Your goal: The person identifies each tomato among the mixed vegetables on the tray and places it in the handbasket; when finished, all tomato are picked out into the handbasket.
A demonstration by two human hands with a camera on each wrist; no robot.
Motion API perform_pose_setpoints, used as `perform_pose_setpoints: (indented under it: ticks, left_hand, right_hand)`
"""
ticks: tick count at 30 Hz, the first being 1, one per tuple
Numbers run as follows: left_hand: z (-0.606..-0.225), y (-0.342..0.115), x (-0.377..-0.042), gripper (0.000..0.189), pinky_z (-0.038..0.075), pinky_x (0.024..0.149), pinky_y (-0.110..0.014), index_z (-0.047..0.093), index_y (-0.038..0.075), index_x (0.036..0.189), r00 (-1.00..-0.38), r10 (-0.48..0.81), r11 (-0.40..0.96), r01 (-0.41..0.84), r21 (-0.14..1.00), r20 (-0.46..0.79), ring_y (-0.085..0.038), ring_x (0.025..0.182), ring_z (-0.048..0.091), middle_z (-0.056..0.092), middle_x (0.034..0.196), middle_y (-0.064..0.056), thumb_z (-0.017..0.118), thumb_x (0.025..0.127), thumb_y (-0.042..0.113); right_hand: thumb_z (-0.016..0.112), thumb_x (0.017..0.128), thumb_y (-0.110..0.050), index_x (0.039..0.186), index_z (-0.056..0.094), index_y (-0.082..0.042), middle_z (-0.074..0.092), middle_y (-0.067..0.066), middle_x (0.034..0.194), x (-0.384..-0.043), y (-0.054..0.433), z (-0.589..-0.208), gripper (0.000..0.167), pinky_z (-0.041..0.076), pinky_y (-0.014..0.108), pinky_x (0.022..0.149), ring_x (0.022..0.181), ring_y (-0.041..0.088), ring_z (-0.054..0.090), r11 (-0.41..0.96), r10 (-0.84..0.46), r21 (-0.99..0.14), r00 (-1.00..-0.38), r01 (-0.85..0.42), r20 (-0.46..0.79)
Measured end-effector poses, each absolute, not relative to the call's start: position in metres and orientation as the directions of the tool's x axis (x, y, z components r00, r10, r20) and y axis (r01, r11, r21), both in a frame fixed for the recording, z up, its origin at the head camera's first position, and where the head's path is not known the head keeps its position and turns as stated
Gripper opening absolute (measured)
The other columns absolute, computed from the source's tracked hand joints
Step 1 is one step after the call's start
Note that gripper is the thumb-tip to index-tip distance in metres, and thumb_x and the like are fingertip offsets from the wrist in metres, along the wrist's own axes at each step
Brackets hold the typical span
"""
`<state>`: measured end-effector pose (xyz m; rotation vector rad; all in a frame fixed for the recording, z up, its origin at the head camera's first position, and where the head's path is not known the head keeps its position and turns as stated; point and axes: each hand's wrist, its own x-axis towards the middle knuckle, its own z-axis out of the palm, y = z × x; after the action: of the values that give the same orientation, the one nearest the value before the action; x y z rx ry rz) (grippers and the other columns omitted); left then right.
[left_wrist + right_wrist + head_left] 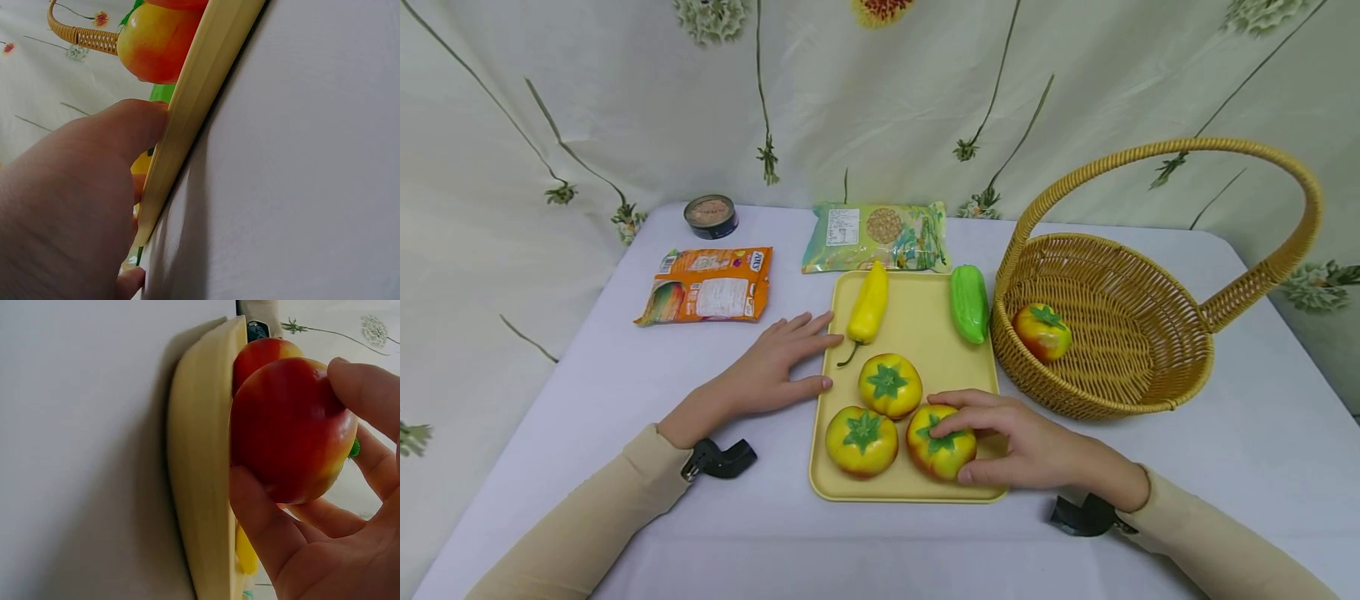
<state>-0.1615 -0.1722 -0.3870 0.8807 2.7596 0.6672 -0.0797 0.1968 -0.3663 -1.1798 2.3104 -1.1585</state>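
My right hand holds a yellow-red tomato with a green star-shaped top, thumb and fingers around its sides. It is at the front right of a pale yellow tray. Two similar tomatoes, one at the front left and one behind, are on the tray beside it. My left hand lies with its fingers spread at the tray's left edge; its thumb touches the rim in the left wrist view. A yellow pepper and a green pepper lie farther back on the tray.
Right of the tray stands a wicker basket with a tall arched handle and one tomato inside. Behind the tray lies a green patterned bag. An orange packet and a small round can are at the back left.
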Motion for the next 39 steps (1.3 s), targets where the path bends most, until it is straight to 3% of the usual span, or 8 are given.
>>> perform_pose_setpoints:
  ticks: [6, 13, 21, 28, 32, 36, 39]
  left_hand:
    - [-0.387, -0.173, -0.162, 0.063, 0.014, 0.125, -0.067, 0.052, 0.021, 0.151, -0.808, 0.589, 0.720, 0.514, 0.466, -0.017, -0.042, 0.157, 0.021, 0.029, 0.169, -0.007, 0.066, 0.095, 0.046]
    - [-0.386, -0.172, -0.161, 0.063, 0.014, 0.125, -0.067, 0.051, 0.021, 0.151, -0.808, 0.589, 0.720, 0.511, 0.469, -0.023, -0.041, 0.157, 0.021, 0.029, 0.169, -0.007, 0.065, 0.095, 0.046]
    - [-0.385, -0.172, -0.160, 0.063, 0.014, 0.125, -0.067, 0.051, 0.020, 0.151, -0.807, 0.590, 0.722, 0.511, 0.467, -0.027, -0.041, 0.157, 0.021, 0.029, 0.169, -0.007, 0.066, 0.095, 0.046]
    - [-0.385, -0.172, -0.161, 0.063, 0.013, 0.125, -0.067, 0.051, 0.021, 0.151, -0.807, 0.589, 0.721, 0.512, 0.466, -0.025, -0.041, 0.157, 0.020, 0.029, 0.169, -0.007, 0.065, 0.095, 0.046]
    - [-0.385, -0.171, -0.161, 0.063, 0.014, 0.125, -0.067, 0.051, 0.021, 0.151, -0.808, 0.589, 0.721, 0.511, 0.468, -0.027, -0.041, 0.157, 0.020, 0.028, 0.169, -0.007, 0.066, 0.095, 0.046]
    - [-0.386, -0.172, -0.161, 0.063, 0.014, 0.125, -0.067, 0.051, 0.021, 0.151, -0.808, 0.589, 0.722, 0.514, 0.464, -0.022, -0.041, 0.157, 0.021, 0.029, 0.169, -0.007, 0.066, 0.095, 0.046]
    - [-0.387, -0.172, -0.161, 0.063, 0.014, 0.125, -0.067, 0.051, 0.021, 0.151, -0.808, 0.589, 0.723, 0.516, 0.458, -0.020, -0.042, 0.157, 0.021, 0.029, 0.169, -0.007, 0.066, 0.095, 0.046]
  right_hand:
    - [0.078, 0.090, -0.018, 0.130, 0.068, -0.019, 0.052, 0.018, 0.152, -0.081, 0.203, -0.359, 0.041, 0.053, 0.030, 0.105, 0.139, 0.028, 0.053, 0.322, -0.775, -0.752, -0.617, -0.575, 0.140]
    - [0.080, 0.088, -0.015, 0.129, 0.069, -0.018, 0.056, 0.018, 0.148, -0.081, 0.211, -0.347, 0.043, 0.052, 0.027, 0.105, 0.137, 0.020, 0.055, 0.337, -0.746, -0.707, -0.634, -0.622, 0.202]
    - [0.080, 0.087, -0.012, 0.131, 0.068, -0.016, 0.055, 0.019, 0.150, -0.081, 0.218, -0.339, 0.046, 0.060, 0.029, 0.091, 0.134, 0.008, 0.055, 0.330, -0.722, -0.732, -0.659, -0.596, 0.211]
    - [0.081, 0.082, 0.000, 0.130, 0.067, -0.011, 0.055, 0.023, 0.147, -0.085, 0.228, -0.327, 0.052, 0.060, 0.024, 0.087, 0.135, 0.002, 0.053, 0.273, -0.701, -0.708, -0.639, -0.651, 0.317]
    - [0.084, 0.077, 0.004, 0.130, 0.068, -0.012, 0.056, 0.014, 0.149, -0.087, 0.235, -0.320, 0.057, 0.057, 0.018, 0.090, 0.135, 0.002, 0.053, 0.274, -0.672, -0.679, -0.641, -0.681, 0.371]
    - [0.086, 0.072, 0.005, 0.129, 0.068, -0.011, 0.057, 0.004, 0.150, -0.088, 0.242, -0.313, 0.062, 0.049, 0.012, 0.102, 0.140, 0.001, 0.048, 0.306, -0.643, -0.649, -0.654, -0.696, 0.398]
    - [0.085, 0.072, 0.007, 0.130, 0.068, -0.010, 0.055, 0.000, 0.151, -0.088, 0.246, -0.307, 0.063, 0.050, 0.011, 0.100, 0.141, -0.001, 0.047, 0.324, -0.628, -0.650, -0.670, -0.687, 0.396]
